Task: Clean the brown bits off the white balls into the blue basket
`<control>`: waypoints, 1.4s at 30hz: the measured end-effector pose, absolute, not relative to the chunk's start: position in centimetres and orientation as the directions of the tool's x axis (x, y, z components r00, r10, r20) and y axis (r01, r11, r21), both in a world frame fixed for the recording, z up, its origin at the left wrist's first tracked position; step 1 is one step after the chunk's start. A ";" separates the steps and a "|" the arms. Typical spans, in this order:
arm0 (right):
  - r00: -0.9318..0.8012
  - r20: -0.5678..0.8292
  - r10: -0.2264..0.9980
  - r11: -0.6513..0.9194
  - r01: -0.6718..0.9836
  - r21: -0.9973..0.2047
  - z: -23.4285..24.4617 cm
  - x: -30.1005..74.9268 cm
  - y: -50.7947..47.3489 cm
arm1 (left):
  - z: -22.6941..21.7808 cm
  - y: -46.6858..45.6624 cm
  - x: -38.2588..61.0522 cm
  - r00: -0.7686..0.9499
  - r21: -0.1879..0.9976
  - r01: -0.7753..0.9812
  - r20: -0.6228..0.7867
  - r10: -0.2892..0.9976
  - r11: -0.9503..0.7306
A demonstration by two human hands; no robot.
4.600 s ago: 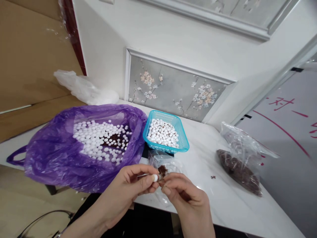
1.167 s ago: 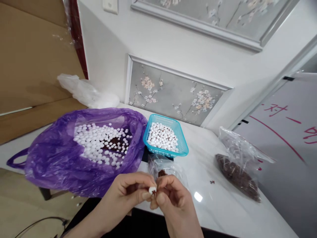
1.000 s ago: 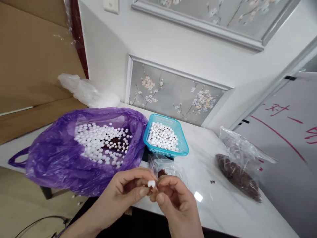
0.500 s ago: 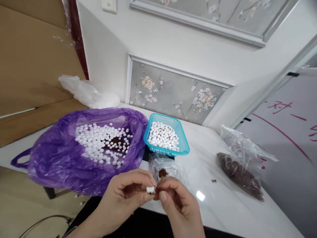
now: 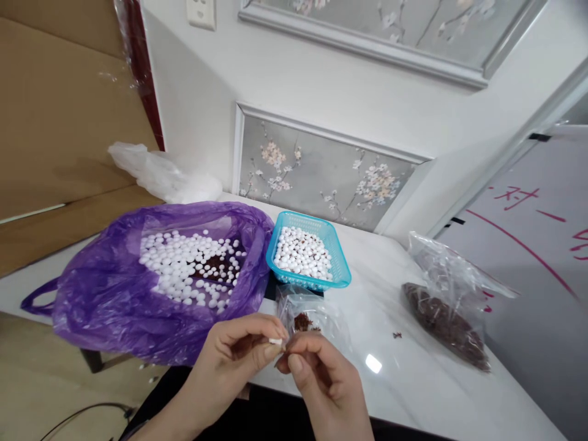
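Between the thumb and forefinger of my left hand (image 5: 229, 358) is a small white ball (image 5: 275, 341), mostly covered by the fingers. My right hand (image 5: 328, 383) is closed in a pinch right beside it, fingertips almost against the left ones; what it holds is hidden. Just beyond the hands lies a clear plastic bag (image 5: 333, 321) with small reddish-brown pieces (image 5: 302, 322) in it. Farther off, a blue plastic basket (image 5: 340, 260) holds many white balls with brown bits among them. To its left, an open purple plastic bag (image 5: 110, 294) holds loose white balls and dark brown pieces.
A clear bag of brown material (image 5: 443, 324) stands at the table's right, by a whiteboard (image 5: 542, 257) with red writing. A few brown bits (image 5: 397, 335) lie on the white table (image 5: 372, 300). White plastic (image 5: 169, 177) lies at the back, near cardboard (image 5: 68, 110).
The white ball has turned or sunk between my left fingers, so less of it shows. My right fingertips have shifted slightly left and up.
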State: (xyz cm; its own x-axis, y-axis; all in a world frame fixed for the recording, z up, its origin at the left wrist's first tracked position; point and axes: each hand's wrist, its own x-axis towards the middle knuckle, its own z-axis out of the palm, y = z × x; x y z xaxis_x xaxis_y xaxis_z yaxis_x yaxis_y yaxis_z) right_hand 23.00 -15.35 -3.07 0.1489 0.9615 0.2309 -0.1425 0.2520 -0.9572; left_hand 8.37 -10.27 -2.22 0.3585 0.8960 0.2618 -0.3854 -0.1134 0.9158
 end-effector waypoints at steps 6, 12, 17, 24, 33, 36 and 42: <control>0.290 0.397 0.871 0.410 0.017 -0.912 -2.8 22.9 -15.8 | -1.5 -10.8 8.5 0.315 0.940 -0.170 0.337 0.887 -0.297; 0.293 0.545 0.786 0.532 0.130 -0.837 -2.5 22.3 -15.4 | -0.8 -11.1 8.3 0.307 0.871 -0.066 0.482 0.821 -0.487; 0.299 0.601 0.741 0.566 0.204 -0.799 -2.6 22.3 -15.4 | -0.9 -11.0 8.3 0.319 0.810 -0.047 0.567 0.759 -0.585; 0.314 0.424 0.849 0.418 0.090 -0.904 -3.0 22.2 -15.3 | -1.7 -10.5 8.5 0.314 0.799 -0.065 0.585 0.748 -0.598; 0.078 0.185 0.980 0.155 0.295 -0.943 -1.5 26.4 -13.6 | 0.6 -7.9 9.7 0.262 0.840 0.136 0.481 0.837 -0.525; 0.065 0.212 0.975 0.076 0.801 -0.593 -2.1 27.8 -12.1 | 2.1 -4.2 11.7 0.189 0.769 0.337 0.511 0.839 -0.544; -0.029 0.187 0.982 0.093 0.935 -0.341 -4.6 25.8 -10.5 | 1.4 -1.0 13.7 0.368 0.632 0.482 0.483 0.795 -0.607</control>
